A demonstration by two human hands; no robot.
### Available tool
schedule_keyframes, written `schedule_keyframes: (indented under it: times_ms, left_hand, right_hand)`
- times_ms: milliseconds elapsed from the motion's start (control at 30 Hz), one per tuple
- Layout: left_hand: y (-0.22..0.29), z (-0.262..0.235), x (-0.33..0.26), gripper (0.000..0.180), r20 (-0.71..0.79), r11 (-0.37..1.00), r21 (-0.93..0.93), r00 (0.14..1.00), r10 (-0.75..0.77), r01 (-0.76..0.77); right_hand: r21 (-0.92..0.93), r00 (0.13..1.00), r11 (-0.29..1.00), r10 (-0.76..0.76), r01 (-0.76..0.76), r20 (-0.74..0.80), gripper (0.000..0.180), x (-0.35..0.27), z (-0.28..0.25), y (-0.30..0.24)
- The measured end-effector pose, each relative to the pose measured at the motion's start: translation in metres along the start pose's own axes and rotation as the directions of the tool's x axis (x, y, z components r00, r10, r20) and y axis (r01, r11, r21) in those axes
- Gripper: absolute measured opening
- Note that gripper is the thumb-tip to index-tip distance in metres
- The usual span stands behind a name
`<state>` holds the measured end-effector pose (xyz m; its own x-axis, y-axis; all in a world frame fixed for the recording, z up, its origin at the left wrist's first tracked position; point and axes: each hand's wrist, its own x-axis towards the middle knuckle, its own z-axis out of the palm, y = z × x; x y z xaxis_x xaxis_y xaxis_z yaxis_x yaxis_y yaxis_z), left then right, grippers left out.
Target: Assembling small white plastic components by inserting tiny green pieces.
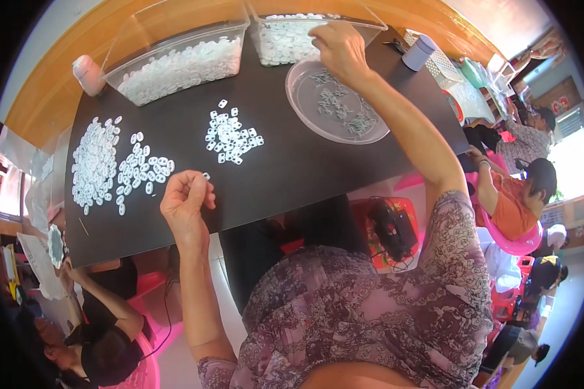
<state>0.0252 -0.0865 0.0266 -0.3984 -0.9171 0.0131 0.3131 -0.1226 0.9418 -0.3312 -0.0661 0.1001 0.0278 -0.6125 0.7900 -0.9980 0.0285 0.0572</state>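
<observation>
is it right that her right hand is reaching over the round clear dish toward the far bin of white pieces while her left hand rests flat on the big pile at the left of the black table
Not quite. The head view shows the left hand raised at the near edge of the black table, fingers pinched together, apart from the big pile. The rest holds: the right hand reaches over the round clear dish to the far bin of white pieces.

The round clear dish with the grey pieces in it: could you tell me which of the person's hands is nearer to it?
Right. The right hand is at the round clear dish's far rim; the left hand is well away at the table's near edge.
</observation>
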Motion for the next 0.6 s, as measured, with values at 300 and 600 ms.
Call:
schedule_keyframes:
  times_ms: [300, 600]
  left_hand:
    - [-0.005, 0.007, -0.008, 0.005, 0.001, 0.997, -0.054, 0.999, -0.047, 0.047]
    - [-0.005, 0.012, -0.030, 0.008, -0.028, 0.994, -0.034, 0.994, -0.103, 0.102]
  right_hand:
    - [0.193, 0.894, 0.938, 0.192, -0.288, 0.404, 0.012, -0.067, 0.001, -0.012]
    - [0.104, 0.894, 0.974, 0.138, -0.200, 0.427, 0.016, -0.070, 0.045, -0.015]
